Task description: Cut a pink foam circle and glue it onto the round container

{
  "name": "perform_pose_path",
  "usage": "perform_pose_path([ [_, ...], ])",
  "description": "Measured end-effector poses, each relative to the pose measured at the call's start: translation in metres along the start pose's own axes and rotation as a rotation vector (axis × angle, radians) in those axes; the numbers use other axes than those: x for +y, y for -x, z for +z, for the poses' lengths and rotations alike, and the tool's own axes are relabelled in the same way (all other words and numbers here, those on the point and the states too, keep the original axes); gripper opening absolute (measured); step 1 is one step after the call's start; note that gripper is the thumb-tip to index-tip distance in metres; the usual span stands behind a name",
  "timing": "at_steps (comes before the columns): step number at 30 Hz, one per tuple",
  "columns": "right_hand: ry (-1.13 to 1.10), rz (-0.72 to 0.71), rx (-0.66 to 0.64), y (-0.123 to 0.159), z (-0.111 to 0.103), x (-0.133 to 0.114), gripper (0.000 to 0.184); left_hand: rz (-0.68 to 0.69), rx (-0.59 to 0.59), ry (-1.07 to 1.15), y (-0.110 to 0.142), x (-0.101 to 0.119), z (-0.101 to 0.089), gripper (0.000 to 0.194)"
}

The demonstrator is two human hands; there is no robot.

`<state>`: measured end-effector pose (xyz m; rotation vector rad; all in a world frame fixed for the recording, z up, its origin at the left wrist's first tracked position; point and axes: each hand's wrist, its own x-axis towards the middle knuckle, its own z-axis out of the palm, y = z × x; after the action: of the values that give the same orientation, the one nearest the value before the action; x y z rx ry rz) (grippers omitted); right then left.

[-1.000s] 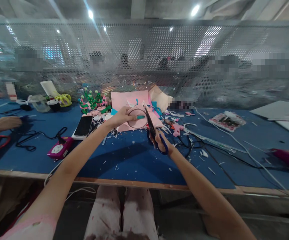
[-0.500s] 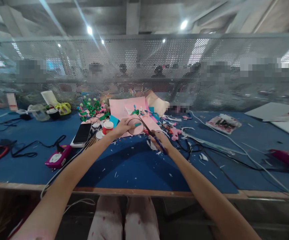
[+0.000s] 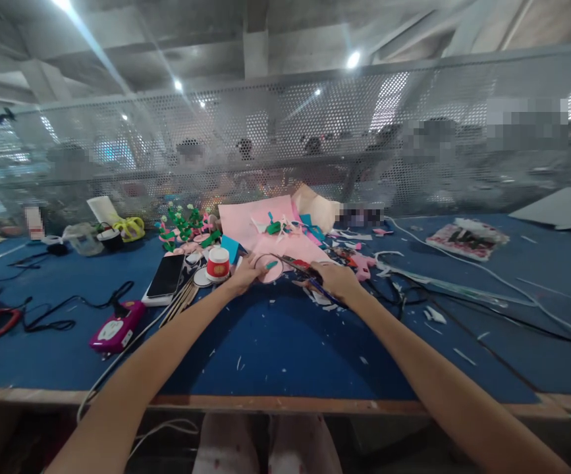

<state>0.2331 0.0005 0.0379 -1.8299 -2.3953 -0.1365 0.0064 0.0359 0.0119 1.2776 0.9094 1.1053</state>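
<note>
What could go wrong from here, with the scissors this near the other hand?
The scissors in the right hand reach toward the left hand, whose thumb lies on the pink disc; a slip might nick the thumb or mar the disc's edge. The red-and-white tub appears close to the left wrist, so a sideways move could knock it.

Head camera, sole view | worn on the person's head, looking out above the legs (image 3: 228,449) | faces forward and down across the blue worktop (image 3: 285,359) toward a perforated screen (image 3: 154,125) | left grip (image 3: 242,275) and right grip (image 3: 337,282) near, mid-frame | wide sweep takes in ceiling (image 3: 137,49) above, thighs below
</note>
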Motion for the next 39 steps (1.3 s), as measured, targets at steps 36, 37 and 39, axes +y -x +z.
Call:
perform_pose_path([
  [36, -1.792, 0.011, -0.685, -0.012, -0.007, 0.005, 0.070, 0.012, 0.208, 0.226, 0.006, -0.008, 0.006, 0.046],
  [37, -1.782, -0.017, -0.720, -0.011, -0.004, 0.009, 0.063, 0.028, 0.214, 0.218, 0.005, -0.010, 0.006, 0.047],
  [39, -1.694, -0.132, -0.739, -0.010, 0.005, 0.018, 0.049, 0.050, 0.232, 0.179, 0.003, -0.012, 0.006, 0.047],
])
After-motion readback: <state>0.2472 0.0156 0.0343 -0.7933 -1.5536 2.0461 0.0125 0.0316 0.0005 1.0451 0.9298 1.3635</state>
